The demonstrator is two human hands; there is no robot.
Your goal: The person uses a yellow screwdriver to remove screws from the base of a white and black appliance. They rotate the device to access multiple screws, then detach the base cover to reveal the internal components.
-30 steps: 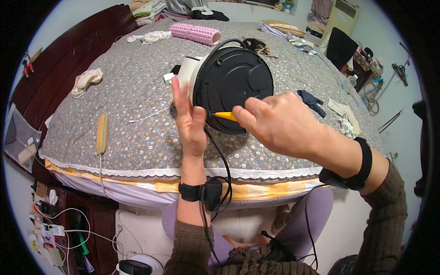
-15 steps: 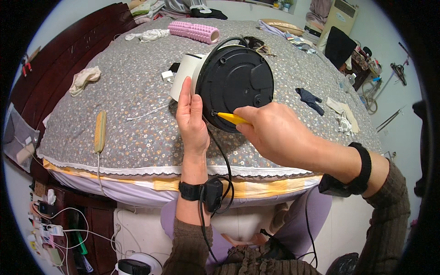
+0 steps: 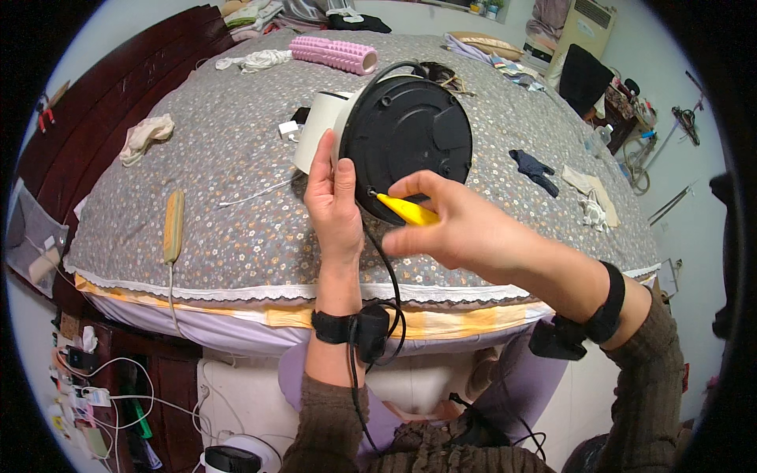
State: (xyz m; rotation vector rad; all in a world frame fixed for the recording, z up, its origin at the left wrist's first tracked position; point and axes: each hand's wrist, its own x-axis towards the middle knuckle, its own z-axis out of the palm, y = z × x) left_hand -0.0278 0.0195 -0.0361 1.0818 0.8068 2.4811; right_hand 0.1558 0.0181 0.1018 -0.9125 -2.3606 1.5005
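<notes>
A white appliance with a round black base is tilted on the bed, its underside facing me. The base has several recessed screw holes and a black cord. My left hand steadies it at the left edge, fingers upright along the white body. In my right hand is a yellow screwdriver, its tapered end at the lower-left screw hole of the base. The thumb and forefinger are spread around the handle; its rear end is hidden in the hand. The tip is too small to make out.
On the patterned bedspread lie a yellow power strip, a white charger, a pink foam roller, a dark garment and a pale cloth. Tangled cables lie at the lower left.
My right thumb and forefinger have opened from a pinch on the yellow screwdriver, and more of its handle shows. The right forearm has shifted slightly left. The appliance has barely moved.
</notes>
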